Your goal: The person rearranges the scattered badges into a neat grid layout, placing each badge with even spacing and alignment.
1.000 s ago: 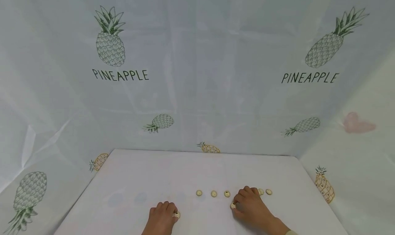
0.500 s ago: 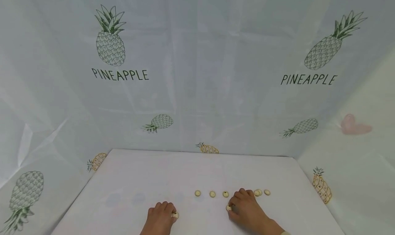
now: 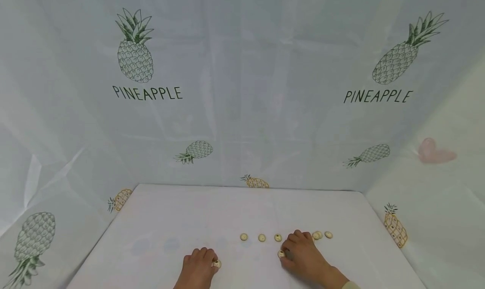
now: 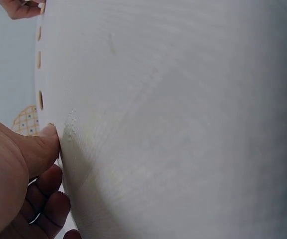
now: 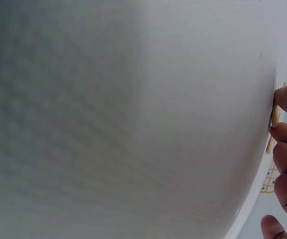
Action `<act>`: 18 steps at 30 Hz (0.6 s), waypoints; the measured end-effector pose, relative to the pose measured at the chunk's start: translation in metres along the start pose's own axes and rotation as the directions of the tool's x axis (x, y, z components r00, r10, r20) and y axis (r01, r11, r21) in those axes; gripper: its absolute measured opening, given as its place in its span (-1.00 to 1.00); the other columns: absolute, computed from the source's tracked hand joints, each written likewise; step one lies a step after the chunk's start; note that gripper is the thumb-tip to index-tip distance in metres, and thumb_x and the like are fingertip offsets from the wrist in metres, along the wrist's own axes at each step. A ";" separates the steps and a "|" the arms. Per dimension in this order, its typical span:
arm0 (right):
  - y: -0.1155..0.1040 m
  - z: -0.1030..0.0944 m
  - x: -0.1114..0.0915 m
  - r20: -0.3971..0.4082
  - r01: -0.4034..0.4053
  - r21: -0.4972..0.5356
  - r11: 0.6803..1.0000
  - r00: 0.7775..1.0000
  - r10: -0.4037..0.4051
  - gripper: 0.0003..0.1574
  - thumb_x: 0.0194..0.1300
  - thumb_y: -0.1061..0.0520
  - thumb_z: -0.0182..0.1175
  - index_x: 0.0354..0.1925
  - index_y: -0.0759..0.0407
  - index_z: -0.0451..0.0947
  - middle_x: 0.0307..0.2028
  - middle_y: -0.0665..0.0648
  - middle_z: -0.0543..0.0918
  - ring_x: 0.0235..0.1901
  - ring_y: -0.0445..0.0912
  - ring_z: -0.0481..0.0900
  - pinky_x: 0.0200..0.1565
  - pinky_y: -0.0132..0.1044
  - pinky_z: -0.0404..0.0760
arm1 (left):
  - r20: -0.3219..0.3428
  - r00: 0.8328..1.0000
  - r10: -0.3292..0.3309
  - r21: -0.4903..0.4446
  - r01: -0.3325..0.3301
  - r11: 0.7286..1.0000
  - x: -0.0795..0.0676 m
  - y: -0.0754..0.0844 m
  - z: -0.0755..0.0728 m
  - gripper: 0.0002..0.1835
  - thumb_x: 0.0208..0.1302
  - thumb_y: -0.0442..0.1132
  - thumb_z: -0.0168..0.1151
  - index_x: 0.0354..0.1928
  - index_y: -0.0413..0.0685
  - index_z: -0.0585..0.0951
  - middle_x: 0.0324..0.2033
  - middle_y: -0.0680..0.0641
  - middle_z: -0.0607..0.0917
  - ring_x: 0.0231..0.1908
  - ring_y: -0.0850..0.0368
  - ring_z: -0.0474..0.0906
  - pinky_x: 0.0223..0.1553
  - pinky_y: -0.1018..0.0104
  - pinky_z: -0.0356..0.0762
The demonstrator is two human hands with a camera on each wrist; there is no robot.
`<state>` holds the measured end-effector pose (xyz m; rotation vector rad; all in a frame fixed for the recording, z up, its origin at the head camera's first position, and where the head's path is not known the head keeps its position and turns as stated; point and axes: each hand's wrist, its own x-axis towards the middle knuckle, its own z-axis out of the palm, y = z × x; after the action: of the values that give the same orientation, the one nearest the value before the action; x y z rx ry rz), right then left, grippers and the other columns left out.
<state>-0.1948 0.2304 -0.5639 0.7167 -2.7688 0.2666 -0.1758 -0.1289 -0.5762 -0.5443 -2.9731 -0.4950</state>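
In the head view my left hand (image 3: 197,267) pinches a small round pale-yellow disc (image 3: 217,263) with a dark mark, close to the white table. Farther right, my right hand (image 3: 303,257) pinches a similar disc (image 3: 281,254) by its edge. The right wrist view shows that disc (image 5: 276,114) on edge between thumb and index finger, close over the cloth. In the left wrist view the left thumb (image 4: 46,144) presses down at the table surface, and its disc is mostly hidden. Behind the hands, a row of discs holds a left one (image 3: 243,237) and a dark-marked one (image 3: 278,237).
To the right of the right hand lie two discs (image 3: 317,235) overlapping in view and a separate one (image 3: 329,235). The white table (image 3: 182,213) is bounded at the back and sides by a pale cloth (image 3: 242,112) printed with pineapples.
My right hand has slid slightly left with its disc, showing more of the two overlapping discs beside it. My left hand holds its place. The head view shifts slightly.
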 end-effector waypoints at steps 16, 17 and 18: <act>-0.001 -0.004 0.004 0.060 0.028 0.012 1.000 0.998 -0.029 -0.91 0.25 -0.07 0.47 -0.26 -0.21 0.74 -0.27 -0.28 0.60 -0.20 -0.26 0.39 -0.01 0.00 0.42 | 0.003 1.000 0.021 -0.001 -0.021 1.000 0.001 -0.001 -0.003 -0.72 0.15 -0.11 0.59 -0.21 0.09 0.64 -0.36 0.14 0.55 -0.34 0.11 0.47 -0.34 -0.01 0.52; -0.001 -0.004 0.003 0.055 0.029 0.008 1.000 0.998 -0.030 -0.90 0.24 -0.07 0.47 -0.26 -0.21 0.74 -0.27 -0.28 0.59 -0.21 -0.26 0.39 -0.02 -0.01 0.42 | 0.002 1.000 0.022 0.001 -0.022 1.000 0.001 -0.002 -0.003 -0.72 0.15 -0.11 0.59 -0.21 0.10 0.64 -0.37 0.14 0.55 -0.35 0.12 0.47 -0.34 0.00 0.52; -0.001 -0.004 0.003 0.049 0.030 0.007 1.000 0.998 -0.030 -0.90 0.23 -0.08 0.47 -0.27 -0.20 0.74 -0.28 -0.28 0.59 -0.21 -0.26 0.39 -0.02 -0.01 0.42 | 0.003 1.000 0.021 0.000 -0.021 1.000 0.000 -0.002 -0.002 -0.72 0.15 -0.11 0.60 -0.21 0.10 0.64 -0.37 0.14 0.55 -0.35 0.12 0.47 -0.34 0.00 0.52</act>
<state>-0.1957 0.2292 -0.5597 0.7757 -2.8020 0.2556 -0.1767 -0.1311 -0.5744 -0.5759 -2.9670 -0.4923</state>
